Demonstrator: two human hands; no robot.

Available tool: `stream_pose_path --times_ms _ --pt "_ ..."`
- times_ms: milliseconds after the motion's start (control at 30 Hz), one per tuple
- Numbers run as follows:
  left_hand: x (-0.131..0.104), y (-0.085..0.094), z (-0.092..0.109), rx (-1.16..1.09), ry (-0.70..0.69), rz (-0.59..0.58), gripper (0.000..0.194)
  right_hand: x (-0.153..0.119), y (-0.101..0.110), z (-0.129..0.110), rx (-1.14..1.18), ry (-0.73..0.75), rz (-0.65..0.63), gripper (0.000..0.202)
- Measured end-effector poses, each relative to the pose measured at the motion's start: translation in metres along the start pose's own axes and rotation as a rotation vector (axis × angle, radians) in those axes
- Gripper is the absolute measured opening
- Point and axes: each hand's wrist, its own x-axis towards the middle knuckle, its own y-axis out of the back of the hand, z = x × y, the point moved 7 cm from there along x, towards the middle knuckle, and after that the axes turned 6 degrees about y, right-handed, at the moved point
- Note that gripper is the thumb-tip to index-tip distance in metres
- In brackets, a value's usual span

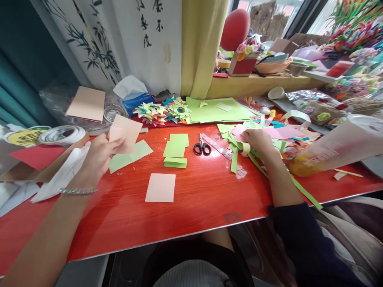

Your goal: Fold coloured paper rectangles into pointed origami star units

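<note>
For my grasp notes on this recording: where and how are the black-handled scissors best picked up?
The scissors are probably best taken by their two handle loops, from the person's near side: they lie flat on the red table, loops toward the person, blades pointing away. A clear strip runs close on the right, so that side looks less handy.

Red wood-look tabletop (pixel 128 227): glossy, smooth, glare patches. Pale pink square paper sheet (pixel 160 187): matt, smooth. Pale peach square paper sheet (pixel 127 132): same matt finish. Long light-green paper strips (pixel 234 161): matt. Black-handled scissors (pixel 202 146): plastic-looking grips, shiny metal blades. Silver-coloured chain bracelet (pixel 78 191): metal-looking, shiny. Rectangular blue tissue pack (pixel 138 105): glossy plastic film. Yellow hanging curtain (pixel 203 48): matt cloth. Tall translucent tapered cup (pixel 338 145): smooth plastic, slight sheen.
</note>
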Motion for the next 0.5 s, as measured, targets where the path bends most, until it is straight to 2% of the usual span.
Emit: stream_pose_path --times_ms 133,233,333,433,500 --pt "-0.001 0.007 0.007 -0.058 -0.084 0.068 0.037 -0.005 0.02 0.002 -0.074 -0.13 0.188 0.036" --pt "-0.003 0.005 0.006 -0.095 -0.055 0.066 0.028 -0.013 0.042 -0.001 -0.064 -0.194 0.388 0.039" --pt "-0.007 0.002 0.004 -0.145 -0.019 0.093 0.023 -0.019 0.056 -0.01 0.007 -0.124 0.552 0.042" --pt "-0.012 0.0 0.005 -0.166 -0.012 0.117 0.021 -0.019 0.056 -0.016 0.073 -0.006 0.578 0.039" --pt "-0.013 -0.001 0.005 -0.157 -0.013 0.12 0.021 -0.018 0.054 -0.017 0.103 0.023 0.59 0.038"
